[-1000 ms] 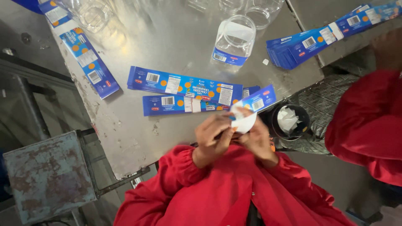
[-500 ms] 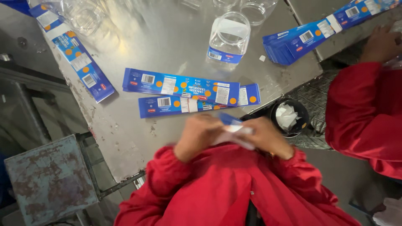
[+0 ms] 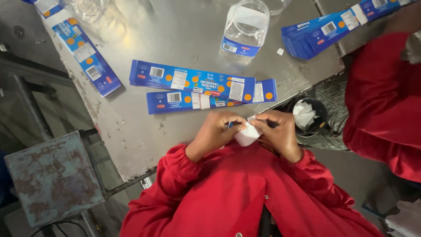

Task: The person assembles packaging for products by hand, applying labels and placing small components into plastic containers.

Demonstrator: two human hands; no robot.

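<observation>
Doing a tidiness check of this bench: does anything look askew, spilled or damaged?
Mostly loose clutter. Two blue label strips lie overlapping at a slant on the metal table, and a small white scrap lies loose near the clear plastic jar. The stool beside the table is badly rusted. No spill shows.

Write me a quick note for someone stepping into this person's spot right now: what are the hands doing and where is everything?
Left hand and right hand: both grip one small white piece above the table edge.
Two flat blue labels lie just beyond the hands; another blue label far left, a stack far right.
A clear plastic jar already wears a blue label.
A black cup with white scraps sits beside the right hand.
Flat labels are not yet applied.
</observation>
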